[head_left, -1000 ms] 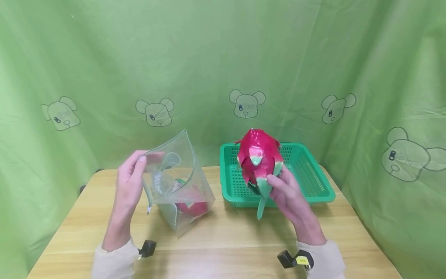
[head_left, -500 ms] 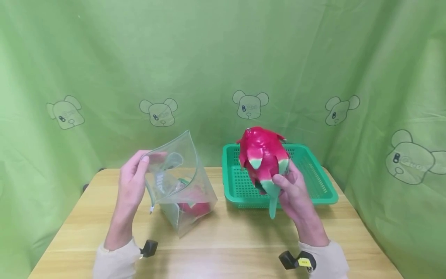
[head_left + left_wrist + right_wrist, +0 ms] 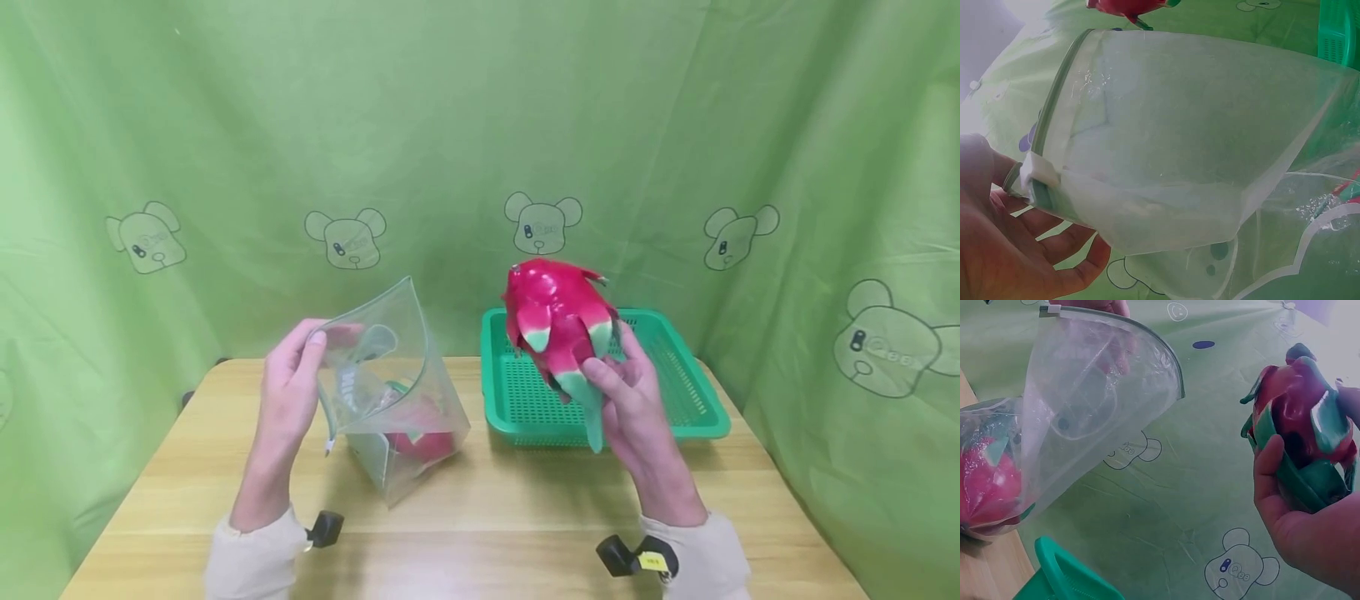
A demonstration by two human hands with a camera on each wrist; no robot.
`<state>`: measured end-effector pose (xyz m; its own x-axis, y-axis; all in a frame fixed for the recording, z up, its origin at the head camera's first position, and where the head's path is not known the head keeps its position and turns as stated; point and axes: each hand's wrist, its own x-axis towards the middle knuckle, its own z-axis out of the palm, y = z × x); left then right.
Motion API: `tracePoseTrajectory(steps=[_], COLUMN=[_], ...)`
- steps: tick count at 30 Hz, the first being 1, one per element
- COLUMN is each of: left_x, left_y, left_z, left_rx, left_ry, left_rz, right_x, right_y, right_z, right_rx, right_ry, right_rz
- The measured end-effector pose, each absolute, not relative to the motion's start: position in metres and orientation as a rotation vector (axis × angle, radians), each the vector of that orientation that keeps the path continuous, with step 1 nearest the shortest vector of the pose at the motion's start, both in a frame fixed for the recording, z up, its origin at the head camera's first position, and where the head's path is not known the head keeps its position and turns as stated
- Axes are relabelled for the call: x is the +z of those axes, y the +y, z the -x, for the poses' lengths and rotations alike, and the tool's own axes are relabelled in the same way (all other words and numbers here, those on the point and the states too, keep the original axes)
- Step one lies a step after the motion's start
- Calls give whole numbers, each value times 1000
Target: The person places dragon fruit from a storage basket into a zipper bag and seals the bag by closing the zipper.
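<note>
My left hand (image 3: 292, 379) pinches the rim of a clear zip bag (image 3: 390, 333), whose mouth gapes toward the right. A white zip slider (image 3: 1040, 170) shows beside the fingers in the left wrist view. Low inside the bag lies a red dragon fruit (image 3: 991, 484), seen through the plastic. My right hand (image 3: 637, 408) grips another dragon fruit (image 3: 551, 304), red with green-tipped scales, by its lower end. It is held tilted above the green basket, to the right of the bag and apart from it.
A green plastic basket (image 3: 693, 429) with a slotted floor stands at the back right of the wooden table (image 3: 480, 533). Green curtains (image 3: 435, 125) printed with bear heads hang close behind the table and along its sides.
The right hand has raised the dragon fruit slightly and tipped its top end toward the left. The left hand keeps its hold on the bag's rim.
</note>
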<state>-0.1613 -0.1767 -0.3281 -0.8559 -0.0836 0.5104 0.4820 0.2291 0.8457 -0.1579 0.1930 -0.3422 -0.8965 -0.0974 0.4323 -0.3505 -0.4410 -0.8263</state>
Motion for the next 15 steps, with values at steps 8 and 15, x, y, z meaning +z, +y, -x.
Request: tracePoseTrajectory(steps=[8, 15], left_x=[-327, -328], left_y=[-177, -176], left_z=[162, 163], left_rx=[-1676, -1671], left_ry=[-2046, -2053], left_rz=[347, 344], right_x=[-336, -331], right_y=[187, 186], right_z=[160, 160], right_rx=[2394, 2344], right_ry=[-1586, -1564], right_rz=[-577, -540])
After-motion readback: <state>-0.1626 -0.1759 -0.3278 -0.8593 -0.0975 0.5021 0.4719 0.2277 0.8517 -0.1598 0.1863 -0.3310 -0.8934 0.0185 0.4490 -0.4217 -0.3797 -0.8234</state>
